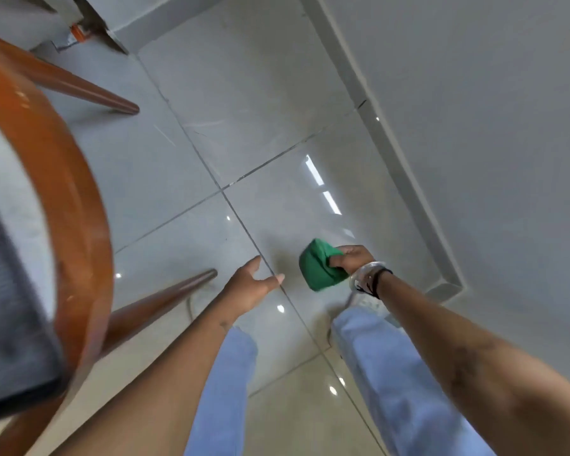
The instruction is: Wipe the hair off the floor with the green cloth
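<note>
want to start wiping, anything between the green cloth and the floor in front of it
Nothing visible does. The right hand grips the green cloth over bare tile floor; the chair leg and open left hand sit off to the left.

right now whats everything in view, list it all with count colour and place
green cloth: 1, green, bunched in the right hand
floor: glossy grey tiles with dark grout lines
wooden furniture rim: 1, orange-brown, curved, far left
wooden legs: 2 visible, brown, left, tips on the floor
wall: pale grey, right side
trousers: light blue, bottom centre
bracelets: silver and black, right wrist
left hand: open, fingers spread, empty
right hand: closed on the cloth
</note>
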`<state>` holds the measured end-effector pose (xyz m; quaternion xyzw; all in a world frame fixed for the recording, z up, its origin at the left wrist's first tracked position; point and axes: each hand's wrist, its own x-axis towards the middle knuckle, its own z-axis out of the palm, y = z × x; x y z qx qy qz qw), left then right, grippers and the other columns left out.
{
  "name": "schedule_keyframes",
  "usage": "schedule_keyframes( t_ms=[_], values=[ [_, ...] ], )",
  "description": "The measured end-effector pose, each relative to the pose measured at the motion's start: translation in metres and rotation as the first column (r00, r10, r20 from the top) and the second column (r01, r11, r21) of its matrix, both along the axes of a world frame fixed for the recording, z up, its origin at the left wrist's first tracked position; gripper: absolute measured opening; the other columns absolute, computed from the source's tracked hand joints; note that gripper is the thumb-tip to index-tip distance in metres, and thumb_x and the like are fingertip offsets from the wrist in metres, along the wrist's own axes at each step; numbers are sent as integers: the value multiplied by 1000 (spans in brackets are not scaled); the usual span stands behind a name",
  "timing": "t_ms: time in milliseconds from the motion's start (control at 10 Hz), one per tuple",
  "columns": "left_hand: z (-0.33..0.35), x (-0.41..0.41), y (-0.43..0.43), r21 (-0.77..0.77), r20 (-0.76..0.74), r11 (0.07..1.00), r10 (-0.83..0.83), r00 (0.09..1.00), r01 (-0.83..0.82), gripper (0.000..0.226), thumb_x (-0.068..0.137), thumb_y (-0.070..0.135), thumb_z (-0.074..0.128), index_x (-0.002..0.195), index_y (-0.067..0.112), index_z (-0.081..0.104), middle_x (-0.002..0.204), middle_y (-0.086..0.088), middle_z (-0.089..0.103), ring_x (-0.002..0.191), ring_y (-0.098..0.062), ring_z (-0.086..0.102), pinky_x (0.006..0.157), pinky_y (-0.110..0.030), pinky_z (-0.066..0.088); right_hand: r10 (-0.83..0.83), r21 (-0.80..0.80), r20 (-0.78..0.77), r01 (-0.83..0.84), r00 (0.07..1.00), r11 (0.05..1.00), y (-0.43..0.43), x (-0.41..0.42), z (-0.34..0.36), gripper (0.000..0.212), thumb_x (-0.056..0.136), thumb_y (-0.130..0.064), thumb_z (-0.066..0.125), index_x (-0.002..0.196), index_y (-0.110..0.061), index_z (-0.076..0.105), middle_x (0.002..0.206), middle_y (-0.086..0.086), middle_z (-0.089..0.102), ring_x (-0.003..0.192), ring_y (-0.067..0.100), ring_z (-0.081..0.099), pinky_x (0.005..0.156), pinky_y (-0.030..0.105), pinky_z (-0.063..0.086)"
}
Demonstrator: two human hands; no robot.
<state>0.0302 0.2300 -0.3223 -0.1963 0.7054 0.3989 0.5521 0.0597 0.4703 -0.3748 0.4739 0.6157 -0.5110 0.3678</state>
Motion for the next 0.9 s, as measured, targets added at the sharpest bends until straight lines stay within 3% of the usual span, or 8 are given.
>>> schedule_keyframes(
  t_ms=[100,300,400,500,600,700,800,900],
  values=[
    [104,-6,7,198,-34,914,367,930,-353,58,82,42,73,131,19,55,135,2,59,121,-11,56,93,-14,42,-446,-439,-25,391,895,809,-29,-6,131,23,74,8,47,88,4,65,78,14,71,81,32,61,77,39,52],
    [246,-36,-61,374,11,674,684,729,-638,15,83,20,72,98,17,76,98,-1,79,94,-15,74,71,-22,60,-456,-728,-42,285,889,623,-110,-52,281,47,63,-10,53,108,2,61,97,13,71,88,30,67,80,44,56],
    [276,-40,-107,316,-113,683,717,688,-659,18,86,15,71,104,13,74,101,-6,79,95,-20,74,72,-25,62,-107,-583,-251,-62,962,810,-156,-73,312,30,72,-25,63,98,-12,69,88,1,78,79,17,74,68,36,61],
    [295,-42,-174,153,-296,767,637,711,-623,28,89,20,68,115,11,65,107,-7,75,98,-22,71,66,-19,59,301,-255,-355,-401,885,880,-238,-87,334,11,79,-28,77,83,-21,69,85,0,76,60,-2,71,48,18,56],
    [288,-41,-208,-17,-398,808,535,745,-589,33,88,20,69,118,9,61,109,-9,71,98,-24,68,71,-26,58,381,-153,-312,-442,870,884,-287,-82,322,12,81,-21,77,88,-15,68,95,7,76,70,8,73,56,22,60],
    [266,-28,-243,-258,-450,838,336,828,-480,47,84,17,74,125,5,55,120,-7,62,106,-26,60,87,-34,48,639,84,-192,-636,745,767,-336,-72,307,15,80,-17,71,89,-10,61,89,9,67,80,27,64,71,33,55],
    [263,-20,-246,-383,-424,843,202,883,-377,56,82,20,76,129,6,51,126,-9,59,114,-31,58,92,-37,48,731,224,-136,-698,668,680,-341,-63,313,12,82,-10,60,94,-12,59,91,13,66,81,31,62,64,33,48],
    [284,-20,-242,-591,-402,777,-52,914,-216,64,84,31,71,136,7,43,137,-17,52,123,-37,53,96,-47,50,679,330,-168,-609,714,722,-319,-50,353,20,85,-13,57,104,-12,65,102,11,72,77,30,61,64,30,48]
  ],
)
